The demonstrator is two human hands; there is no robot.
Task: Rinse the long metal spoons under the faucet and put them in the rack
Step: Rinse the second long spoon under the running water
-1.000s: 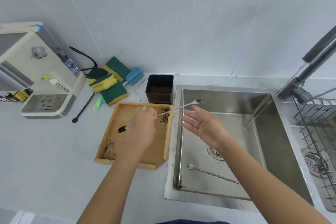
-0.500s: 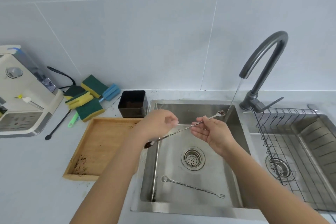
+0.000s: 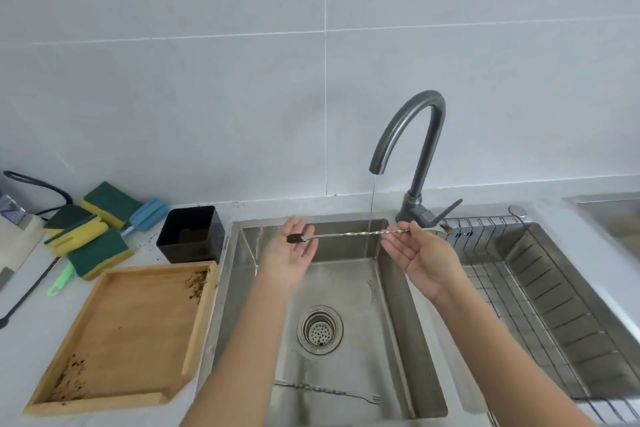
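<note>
Now right hand [image 3: 420, 253] grip pinches long spoon [image 3: 360, 234] level under faucet [image 3: 410, 156] stream; left hand [image 3: 292, 253] open, palm up, beneath dirty end.

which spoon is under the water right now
The spoon held by the right hand, crossing the stream. The other spoon lies on the sink floor.

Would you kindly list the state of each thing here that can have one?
Faucet: running, thin stream.
Held spoon: level under the stream, both ends dirty.
Right hand: gripping the spoon.
Left hand: open, palm up.
Second spoon: lying in the sink.
Tray: crumb-stained.
</note>
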